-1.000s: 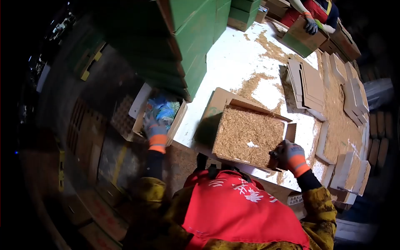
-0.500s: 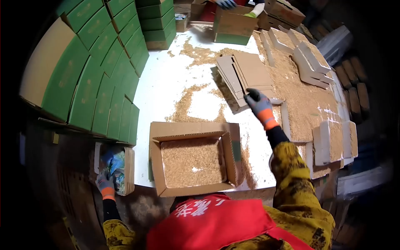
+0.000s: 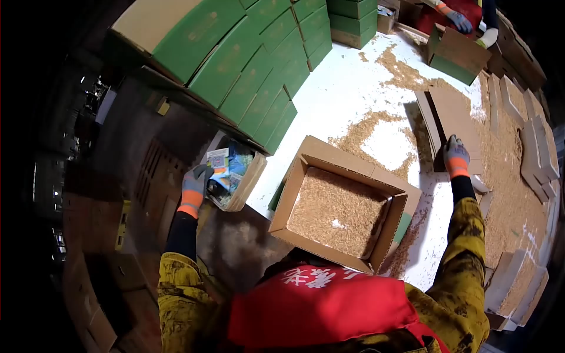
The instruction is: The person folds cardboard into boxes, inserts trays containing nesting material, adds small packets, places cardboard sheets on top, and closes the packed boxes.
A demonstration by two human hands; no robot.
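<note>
My left hand (image 3: 196, 187), in a grey glove with an orange cuff, is at a small open box (image 3: 250, 185) of colourful packets. Its fingers are closed at the edge of a small printed packet (image 3: 218, 163). My right hand (image 3: 456, 156), gloved alike, grips the near edge of a flat cardboard sheet (image 3: 454, 115), which lies over other sheets. Between my hands an open cardboard carton (image 3: 315, 144) stands on the table's front edge. Tan shavings (image 3: 338, 209) fill its bottom, with a small white spot showing.
Green boxes (image 3: 235, 70) are stacked high at the left. White trays (image 3: 537, 147) of shavings line the right side. Across the white table (image 3: 329, 97), loose shavings lie scattered. At the far end another person's gloved hand (image 3: 460, 22) is by an open carton (image 3: 459, 56).
The view has turned left, so things appear shifted right. My left hand has come up with a packet at its fingers. My right hand has moved to the sheet's near edge.
</note>
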